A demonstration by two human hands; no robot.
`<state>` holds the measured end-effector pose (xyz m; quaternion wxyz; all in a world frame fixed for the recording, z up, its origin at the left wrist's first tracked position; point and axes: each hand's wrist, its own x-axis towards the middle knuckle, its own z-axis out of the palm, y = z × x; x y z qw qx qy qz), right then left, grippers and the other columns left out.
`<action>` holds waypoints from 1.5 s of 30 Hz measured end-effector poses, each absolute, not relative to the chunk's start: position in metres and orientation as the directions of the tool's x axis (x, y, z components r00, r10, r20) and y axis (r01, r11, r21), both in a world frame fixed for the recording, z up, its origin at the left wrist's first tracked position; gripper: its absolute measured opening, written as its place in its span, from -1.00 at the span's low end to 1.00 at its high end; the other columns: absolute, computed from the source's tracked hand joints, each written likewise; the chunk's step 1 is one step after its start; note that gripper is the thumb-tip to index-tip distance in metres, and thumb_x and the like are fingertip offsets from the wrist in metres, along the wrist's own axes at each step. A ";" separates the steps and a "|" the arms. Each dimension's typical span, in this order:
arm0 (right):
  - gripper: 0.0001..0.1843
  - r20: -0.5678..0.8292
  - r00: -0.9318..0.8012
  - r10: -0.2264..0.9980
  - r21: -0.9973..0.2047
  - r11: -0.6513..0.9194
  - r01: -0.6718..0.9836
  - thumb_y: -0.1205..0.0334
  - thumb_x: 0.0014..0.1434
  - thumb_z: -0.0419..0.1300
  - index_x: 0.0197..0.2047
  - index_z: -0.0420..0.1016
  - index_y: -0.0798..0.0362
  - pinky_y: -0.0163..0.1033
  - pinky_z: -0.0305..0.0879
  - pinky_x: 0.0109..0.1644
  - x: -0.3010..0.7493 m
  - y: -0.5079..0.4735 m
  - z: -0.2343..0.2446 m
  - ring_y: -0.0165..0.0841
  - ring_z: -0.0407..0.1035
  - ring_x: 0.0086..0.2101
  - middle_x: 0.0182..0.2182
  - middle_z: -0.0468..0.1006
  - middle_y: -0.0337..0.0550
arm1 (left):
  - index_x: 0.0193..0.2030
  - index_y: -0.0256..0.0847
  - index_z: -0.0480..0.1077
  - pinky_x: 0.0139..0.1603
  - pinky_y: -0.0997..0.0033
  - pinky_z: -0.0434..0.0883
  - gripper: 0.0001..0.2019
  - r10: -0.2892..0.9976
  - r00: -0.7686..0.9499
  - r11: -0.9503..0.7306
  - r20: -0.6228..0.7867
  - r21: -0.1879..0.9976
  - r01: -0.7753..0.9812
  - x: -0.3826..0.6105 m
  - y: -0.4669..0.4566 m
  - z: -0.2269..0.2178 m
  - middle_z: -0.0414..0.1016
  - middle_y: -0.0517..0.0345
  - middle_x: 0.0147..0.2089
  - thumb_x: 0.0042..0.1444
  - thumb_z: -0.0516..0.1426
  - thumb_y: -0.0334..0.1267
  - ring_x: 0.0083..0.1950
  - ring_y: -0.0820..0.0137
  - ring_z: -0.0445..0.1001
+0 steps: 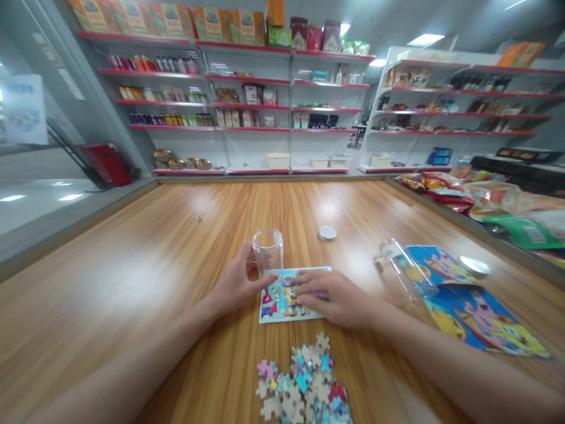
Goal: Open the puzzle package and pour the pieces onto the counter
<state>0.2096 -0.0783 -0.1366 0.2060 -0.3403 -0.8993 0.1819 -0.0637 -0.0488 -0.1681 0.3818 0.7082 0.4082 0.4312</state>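
Loose jigsaw pieces [304, 388] lay heaped on the wooden bench [154, 259], nearest the viewer. Just beyond them a cartoon picture card [277, 311] lay flat, its right part covered by the right hand [342, 299], palm down with fingers extended and slightly parted. The left hand [233, 281] curved around an uncapped glass jar [268, 250], thumb across its front, at the card's far left corner; whether the jar's base touched the bench could not be told. Farther off lay a silver lid [327, 233]; to the right, a second glass jar [408, 268] lay on its side, overlapping blue cartoon sheets [489, 323].
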 end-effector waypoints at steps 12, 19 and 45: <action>-0.71 0.354 -0.213 0.910 -0.377 0.348 0.859 0.35 0.30 0.10 0.00 0.58 0.15 -0.06 0.33 0.14 0.231 0.026 -0.138 -0.16 0.48 -0.04 -0.10 0.62 0.09 | 0.05 -0.13 0.24 0.15 0.05 0.52 -0.52 0.894 0.314 -0.405 0.319 0.875 0.265 -0.065 -0.046 -0.171 0.55 -0.01 0.02 0.08 0.34 -0.16 0.03 0.19 0.59; -0.75 0.399 -0.401 0.825 -0.334 0.538 0.774 0.32 0.37 0.05 -0.12 0.58 0.08 -0.20 0.35 0.07 0.217 -0.025 -0.148 -0.29 0.46 -0.08 -0.15 0.61 -0.07 | 0.07 -0.14 0.26 0.13 0.06 0.52 -0.52 0.897 0.308 -0.400 0.317 0.879 0.260 -0.062 -0.047 -0.169 0.56 -0.01 -0.01 0.08 0.34 -0.15 0.02 0.19 0.59; -0.48 0.134 0.146 0.980 -0.067 -0.138 0.988 -0.08 0.17 0.21 -0.01 0.41 0.20 0.00 0.35 -0.16 0.284 -0.048 -0.106 0.05 0.49 -0.18 -0.21 0.55 0.25 | 0.04 -0.17 0.27 0.11 0.13 0.54 -0.55 0.880 0.323 -0.436 0.348 0.861 0.261 -0.063 -0.048 -0.167 0.56 0.00 0.00 0.08 0.34 -0.18 0.02 0.22 0.59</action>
